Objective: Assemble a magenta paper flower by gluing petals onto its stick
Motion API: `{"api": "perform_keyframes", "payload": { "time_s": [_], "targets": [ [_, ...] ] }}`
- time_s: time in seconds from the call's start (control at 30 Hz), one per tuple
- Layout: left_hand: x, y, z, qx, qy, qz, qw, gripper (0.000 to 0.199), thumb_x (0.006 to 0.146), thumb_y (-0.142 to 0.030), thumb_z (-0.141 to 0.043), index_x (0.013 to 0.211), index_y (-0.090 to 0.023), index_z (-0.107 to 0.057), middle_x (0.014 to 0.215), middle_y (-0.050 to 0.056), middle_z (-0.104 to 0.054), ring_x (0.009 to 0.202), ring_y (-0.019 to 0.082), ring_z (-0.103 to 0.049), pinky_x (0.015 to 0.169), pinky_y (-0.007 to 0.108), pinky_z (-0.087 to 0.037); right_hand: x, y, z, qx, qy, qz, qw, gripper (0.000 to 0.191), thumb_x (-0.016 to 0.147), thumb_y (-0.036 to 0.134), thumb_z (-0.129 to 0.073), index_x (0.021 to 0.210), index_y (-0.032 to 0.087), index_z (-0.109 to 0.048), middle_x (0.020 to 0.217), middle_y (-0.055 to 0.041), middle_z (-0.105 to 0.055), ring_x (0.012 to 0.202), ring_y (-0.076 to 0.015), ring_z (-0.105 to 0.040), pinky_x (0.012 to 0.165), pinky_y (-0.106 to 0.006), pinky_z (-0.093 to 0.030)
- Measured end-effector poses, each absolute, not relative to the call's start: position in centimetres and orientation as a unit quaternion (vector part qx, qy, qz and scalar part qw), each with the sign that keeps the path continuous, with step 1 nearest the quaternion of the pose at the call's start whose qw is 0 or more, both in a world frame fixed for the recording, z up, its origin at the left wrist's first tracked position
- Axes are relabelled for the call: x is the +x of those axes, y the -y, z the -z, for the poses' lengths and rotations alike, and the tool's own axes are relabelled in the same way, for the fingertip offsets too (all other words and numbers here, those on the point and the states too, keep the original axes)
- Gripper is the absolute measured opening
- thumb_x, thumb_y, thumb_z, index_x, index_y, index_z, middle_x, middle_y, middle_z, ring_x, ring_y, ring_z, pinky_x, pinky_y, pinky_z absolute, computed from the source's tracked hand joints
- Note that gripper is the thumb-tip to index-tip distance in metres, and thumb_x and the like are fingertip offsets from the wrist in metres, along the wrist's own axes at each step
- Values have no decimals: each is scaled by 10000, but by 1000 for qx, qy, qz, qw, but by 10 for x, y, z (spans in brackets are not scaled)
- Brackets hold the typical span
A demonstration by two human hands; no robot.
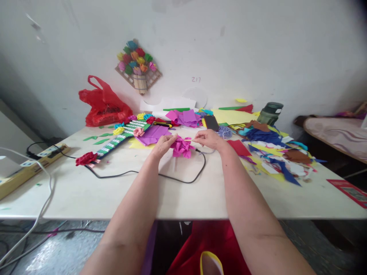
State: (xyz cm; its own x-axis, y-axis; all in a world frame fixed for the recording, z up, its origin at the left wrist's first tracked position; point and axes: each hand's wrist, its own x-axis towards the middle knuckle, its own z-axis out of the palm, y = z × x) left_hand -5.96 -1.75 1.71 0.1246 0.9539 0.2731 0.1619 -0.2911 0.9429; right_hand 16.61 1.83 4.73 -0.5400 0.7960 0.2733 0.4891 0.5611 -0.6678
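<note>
In the middle of the white table, a magenta paper flower (182,147) is held up by my left hand (165,145), its fingers closed on the flower's left side. My right hand (208,139) pinches a thin pale stick (187,140) that reaches across to the flower's top edge. Behind my left hand lie purple paper sheets (151,134). A green and white striped panel (122,137) with paper flowers around it rests to the left. Close to my right hand are a red paper piece (239,148) and a tangle of bluish string (225,132).
A black cable (183,181) loops across the table below my hands. Paper scraps (269,145) pile up at the right, near a dark green bottle (270,113). A red plastic bag (103,103) stands back left; a power strip (37,164) lies at the left edge.
</note>
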Motion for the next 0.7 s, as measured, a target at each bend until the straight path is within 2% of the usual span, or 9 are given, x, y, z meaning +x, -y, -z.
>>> {"api": "perform_keyframes", "payload": {
  "time_s": [0.23,0.7],
  "targets": [
    [-60,16,-17,634,-435,-498,402,499,714,-634,-626,651,-139,-654,550,40,-582,590,169,-559,563,275,-429,167,-21,-49,-405,853,-184,273,284,759,399,-574,607,165,-622,595,-3,-585,603,-120,-485,598,-254,-318],
    [-59,16,-15,637,-423,-501,405,467,701,-606,-658,630,-145,-652,572,44,-588,583,158,-551,541,267,-423,166,-13,-56,-425,844,-187,267,356,755,453,-548,542,169,-564,522,22,-486,550,-104,-413,560,-256,-286]
  ]
}}
